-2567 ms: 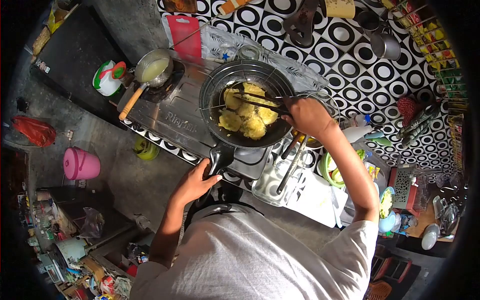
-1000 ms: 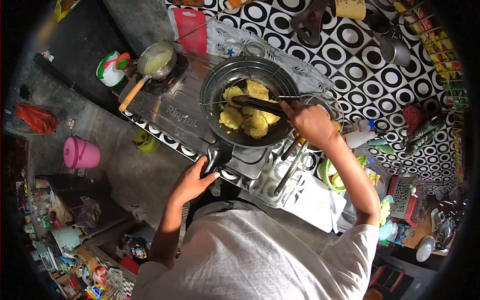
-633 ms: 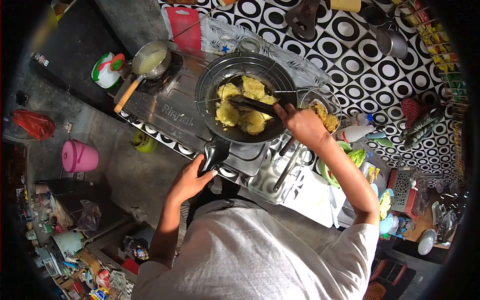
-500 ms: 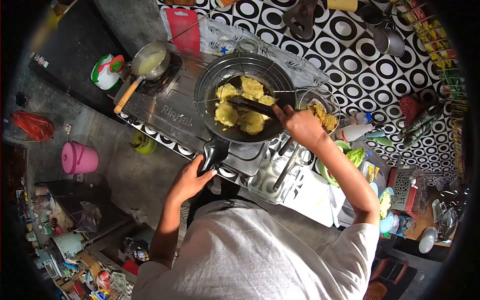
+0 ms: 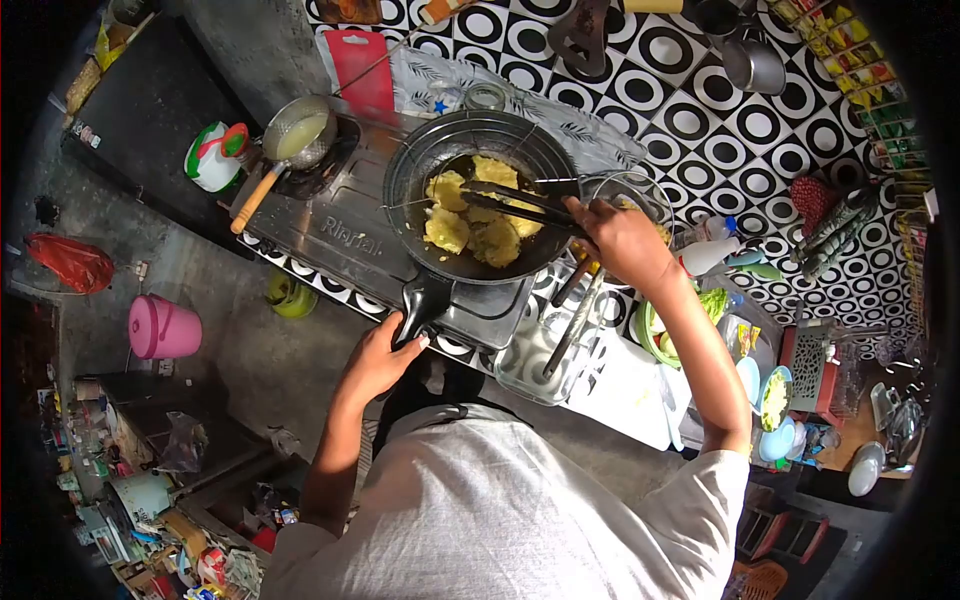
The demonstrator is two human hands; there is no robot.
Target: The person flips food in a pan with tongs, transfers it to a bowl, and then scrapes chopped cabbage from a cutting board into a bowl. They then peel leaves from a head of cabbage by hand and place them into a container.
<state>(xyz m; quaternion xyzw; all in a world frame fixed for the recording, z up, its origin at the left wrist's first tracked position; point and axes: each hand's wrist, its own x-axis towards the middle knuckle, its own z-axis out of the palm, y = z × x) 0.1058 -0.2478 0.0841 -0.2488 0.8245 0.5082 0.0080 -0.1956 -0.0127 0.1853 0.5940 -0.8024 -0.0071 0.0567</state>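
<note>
The left hand (image 5: 380, 360) holds the handle (image 5: 428, 298) of the pan (image 5: 402, 178); its fingers are wrapped around this handle, and the thumb lies on the upper side. The pan sits at the right end of the stove (image 5: 375, 190), and its handle passes over the front edge. The fritters (image 5: 447, 230) lie in the pan, yellow and close to each other.

The right hand (image 5: 627, 243) is beyond the right rim of the pan, with its fingers clamped on the tongs (image 5: 540, 216). The two arms of the tongs are apart, and they reach over the fritters; whether the tips touch one of them, I cannot tell.

Near the left end of the stove stands the pot (image 5: 285, 125), with a pale liquid inside, its wooden grip (image 5: 255, 200) pointing to the front edge. On the bench, just beside the front right corner of the stove, is the glass dish (image 5: 520, 388). A green bowl (image 5: 643, 338) is farther right, below the right forearm, and a white bottle (image 5: 706, 257) is behind it.
</note>
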